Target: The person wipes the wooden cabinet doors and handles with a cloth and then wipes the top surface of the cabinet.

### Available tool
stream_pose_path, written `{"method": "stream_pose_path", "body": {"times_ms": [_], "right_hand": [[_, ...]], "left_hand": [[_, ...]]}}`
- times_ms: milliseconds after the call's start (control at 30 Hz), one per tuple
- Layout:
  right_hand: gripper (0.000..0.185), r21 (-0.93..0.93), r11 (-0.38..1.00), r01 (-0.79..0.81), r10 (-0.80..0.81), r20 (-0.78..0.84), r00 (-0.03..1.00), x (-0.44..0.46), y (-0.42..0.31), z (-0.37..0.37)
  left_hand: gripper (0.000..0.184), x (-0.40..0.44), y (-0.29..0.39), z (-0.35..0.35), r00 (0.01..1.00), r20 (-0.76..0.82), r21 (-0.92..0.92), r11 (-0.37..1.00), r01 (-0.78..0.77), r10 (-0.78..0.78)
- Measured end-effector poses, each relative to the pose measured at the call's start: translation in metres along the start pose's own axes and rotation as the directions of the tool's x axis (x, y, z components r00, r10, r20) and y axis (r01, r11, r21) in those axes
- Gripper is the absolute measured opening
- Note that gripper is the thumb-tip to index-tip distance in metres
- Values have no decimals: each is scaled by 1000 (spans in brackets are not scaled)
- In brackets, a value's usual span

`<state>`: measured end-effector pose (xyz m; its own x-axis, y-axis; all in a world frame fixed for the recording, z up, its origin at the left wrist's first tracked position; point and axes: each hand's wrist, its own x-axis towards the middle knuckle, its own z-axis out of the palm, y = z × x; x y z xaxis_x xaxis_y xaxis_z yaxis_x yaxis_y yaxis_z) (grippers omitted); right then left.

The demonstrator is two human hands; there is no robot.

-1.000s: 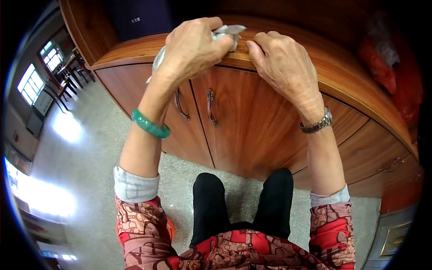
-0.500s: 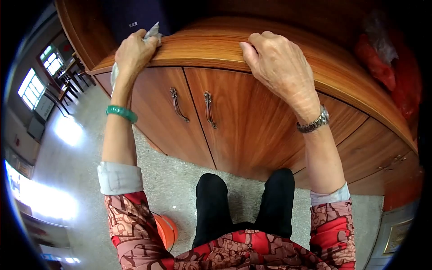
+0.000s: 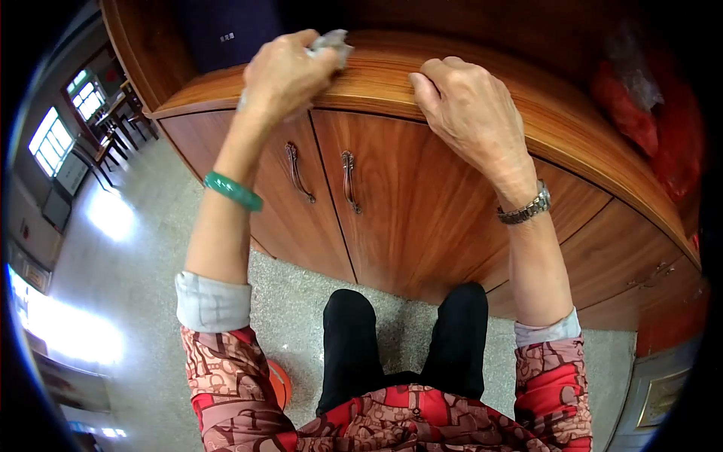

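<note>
My left hand (image 3: pixel 286 75) is closed around a crumpled greyish-white cloth (image 3: pixel 330 50), pressed to the front edge of a wooden cabinet ledge (image 3: pixel 369 83). A bit of the cloth also shows below the hand. A green bangle (image 3: pixel 233 191) circles that wrist. Farther right, my right hand (image 3: pixel 474 109) rests on the same ledge, thumb near the front edge and fingers bent over the top, their tips hidden. It wears a metal watch (image 3: pixel 527 207). Below the ledge, two doors carry ornate dark metal handles (image 3: pixel 299 173).
On the shelf stands a dark blue box (image 3: pixel 230 38) at left; red plastic bags (image 3: pixel 633 113) lie at right. An orange-red bucket (image 3: pixel 279 383) is on the floor beside my left sleeve. Chairs and a table (image 3: pixel 113 113) stand in the far left background.
My left hand has slid to the right along the ledge with the cloth, away from the box's front and closer to my right hand. The right hand stays in place.
</note>
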<state>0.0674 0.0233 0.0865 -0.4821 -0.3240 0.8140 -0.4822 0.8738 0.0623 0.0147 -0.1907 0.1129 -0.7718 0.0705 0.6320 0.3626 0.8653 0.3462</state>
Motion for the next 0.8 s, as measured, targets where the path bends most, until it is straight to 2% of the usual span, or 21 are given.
{"method": "stream_pose_path", "body": {"times_ms": [33,67,100,167,300,367,400,433,500,567,700,733,800], "right_hand": [[31,1,1000,-1,1,2,1000,0,0,0],[31,5,1000,-6,6,7,1000,0,0,1],[31,9,1000,-11,11,12,1000,0,0,1],[31,7,1000,-23,22,30,999,0,-2,-1],[31,1,999,-36,36,39,999,-12,2,1],[31,-10,999,-32,33,34,999,-7,-2,2],[31,-21,999,-25,25,30,999,-7,-2,3],[31,-22,999,-27,28,30,999,-6,-2,3],[31,-41,999,-14,15,21,1000,-3,-5,2],[32,-32,999,-12,13,20,1000,-2,-4,4],[32,-36,999,-35,37,69,997,2,-7,3],[32,-37,999,-32,35,71,997,0,-6,3],[31,-2,999,-35,35,29,999,-3,-3,3]], "left_hand": [[43,6,-10,-5,999,-27,9,999,46,-45],[46,8,-20,-11,986,14,0,986,165,-165],[48,18,-46,-8,984,-33,56,983,175,-173],[48,23,-79,-16,980,-153,224,961,162,-130],[46,9,-77,-11,974,-184,313,932,184,-130],[44,7,-73,-12,980,-185,342,930,133,-72],[43,0,-58,-16,988,-133,314,943,114,-76],[43,-4,-51,-14,990,-141,327,944,32,15],[40,-13,-27,-12,992,-86,291,954,-63,92],[42,-20,1,-9,995,1,204,974,-94,96],[37,-26,25,4,950,-32,126,944,-304,310],[37,-24,26,2,951,-34,124,945,-302,308],[38,-18,25,-4,979,174,-86,992,-90,104]]}}
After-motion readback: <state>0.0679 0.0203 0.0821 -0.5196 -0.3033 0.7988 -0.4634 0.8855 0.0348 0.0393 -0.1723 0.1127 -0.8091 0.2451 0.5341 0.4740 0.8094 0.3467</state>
